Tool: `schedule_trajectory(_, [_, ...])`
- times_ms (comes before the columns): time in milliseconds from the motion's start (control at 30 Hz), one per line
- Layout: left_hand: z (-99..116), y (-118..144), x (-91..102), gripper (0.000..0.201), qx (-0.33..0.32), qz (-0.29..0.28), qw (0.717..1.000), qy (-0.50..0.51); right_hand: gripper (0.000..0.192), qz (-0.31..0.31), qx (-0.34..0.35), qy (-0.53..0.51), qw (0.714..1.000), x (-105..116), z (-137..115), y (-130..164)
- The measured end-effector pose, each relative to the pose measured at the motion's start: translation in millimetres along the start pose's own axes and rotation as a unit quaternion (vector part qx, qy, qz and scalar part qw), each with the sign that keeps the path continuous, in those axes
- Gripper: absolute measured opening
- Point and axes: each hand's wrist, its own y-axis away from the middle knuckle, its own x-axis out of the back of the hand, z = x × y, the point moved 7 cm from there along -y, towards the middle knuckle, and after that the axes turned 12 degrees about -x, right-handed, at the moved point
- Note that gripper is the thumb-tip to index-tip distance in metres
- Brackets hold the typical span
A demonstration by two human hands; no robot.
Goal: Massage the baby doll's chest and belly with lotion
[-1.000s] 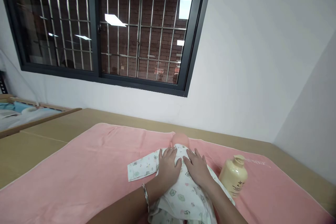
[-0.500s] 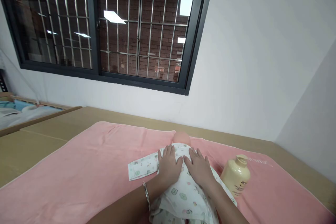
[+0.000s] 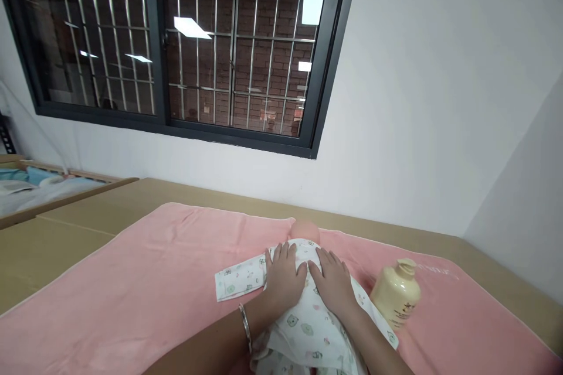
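A baby doll lies on a pink blanket, its smooth bald head pointing away from me. It wears a white baby top printed with small green and pink figures. One sleeve stretches out flat to the left. My left hand rests flat on the upper left of the top, fingers spread; a silver bangle circles that wrist. On the upper right of the top lies my right hand, palm down with fingers extended. Both thumbs point toward each other near the middle, a small gap between them. The doll's face is not visible.
A cream pump bottle stands on the pink blanket, just right of the doll. Beneath is a tan tabletop against a white wall with a barred window. A wooden-edged crib with bedding is at far left.
Both hands stay on the doll's top in nearly the same place. The fingers of my right hand look slightly closer together.
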Motion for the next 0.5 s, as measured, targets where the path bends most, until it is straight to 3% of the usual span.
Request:
schedule_trajectory(333, [15, 8, 10.1, 0.044, -0.109, 0.046, 0.993, 0.006, 0.053, 0.005, 0.048, 0.036, 0.998, 17, -20, 17])
schedule_trajectory(500, [5, 8, 9.9, 0.048, -0.013, 0.055, 0.998, -0.011, 0.053, -0.023, 0.028, 0.043, 0.998, 21, -16, 15])
